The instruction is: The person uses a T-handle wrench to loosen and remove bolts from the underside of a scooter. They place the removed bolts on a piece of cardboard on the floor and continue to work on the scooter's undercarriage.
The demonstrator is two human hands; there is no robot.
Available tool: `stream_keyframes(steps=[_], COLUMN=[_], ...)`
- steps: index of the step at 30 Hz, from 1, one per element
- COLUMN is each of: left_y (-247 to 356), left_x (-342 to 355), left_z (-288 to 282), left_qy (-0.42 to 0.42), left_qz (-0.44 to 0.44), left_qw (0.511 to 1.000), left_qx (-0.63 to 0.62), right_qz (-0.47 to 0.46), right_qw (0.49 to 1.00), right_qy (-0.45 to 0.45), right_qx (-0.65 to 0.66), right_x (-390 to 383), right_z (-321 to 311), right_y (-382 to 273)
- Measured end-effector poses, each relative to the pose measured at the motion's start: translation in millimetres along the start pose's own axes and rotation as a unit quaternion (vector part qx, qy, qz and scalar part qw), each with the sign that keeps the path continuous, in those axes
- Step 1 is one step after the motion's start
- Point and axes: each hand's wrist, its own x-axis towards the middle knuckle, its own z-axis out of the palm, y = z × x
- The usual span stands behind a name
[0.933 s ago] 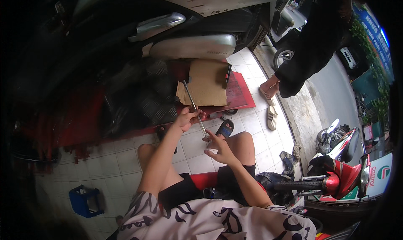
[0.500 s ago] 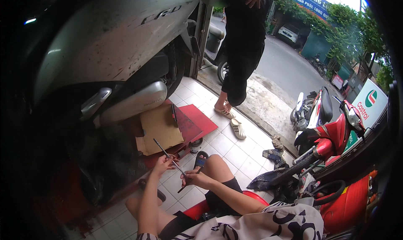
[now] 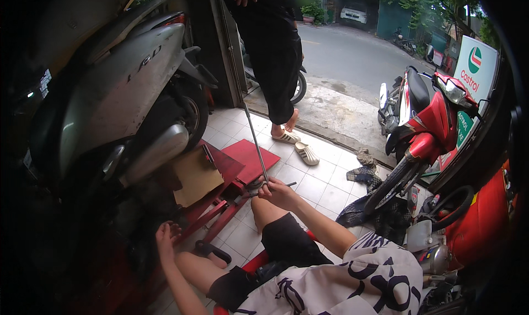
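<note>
My right hand [image 3: 275, 193] holds a long slim metal tool [image 3: 253, 133] upright above my right knee, its shaft rising toward the doorway and a short bar sticking out near my fingers. My left hand [image 3: 167, 236] is apart from it, raised by my left thigh, fingers loosely open with nothing visible in them. In front of me a piece of cardboard [image 3: 198, 185] lies on a red metal lift platform [image 3: 248, 155], beside a silver scooter [image 3: 121, 100] whose lower parts are partly in shadow.
A person's legs in black trousers [image 3: 273, 67] stand at the doorway beside beige clogs [image 3: 306, 154]. A red motorbike [image 3: 419, 122], dark patterned cloths [image 3: 358, 205] and a red tank [image 3: 479, 216] line the right. Beyond lie a kerb and road [image 3: 352, 50].
My left hand has let go of the metal tool and moved down-left; my right hand has raised it upright. The view has tilted up toward the street.
</note>
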Motion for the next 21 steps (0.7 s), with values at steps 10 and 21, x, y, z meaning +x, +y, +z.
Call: stream_keyframes(steps=[10,21], left_y=[47.2,76.1], left_x=[-148.8,-250.0], left_z=[89.4,77.0], left_qy=[-0.124,0.014], left_qz=[0.117,0.186], left_qw=[0.969,0.982], left_qx=[-0.178,0.009], right_qz=[0.089,-0.092], right_qw=[0.689,0.785], right_qy=[-0.234,-0.306], right_qx=[-0.680,-0.530], right_x=[-13.8,-66.1], right_z=[48.3,147.2], right_y=[0.0,-104.8])
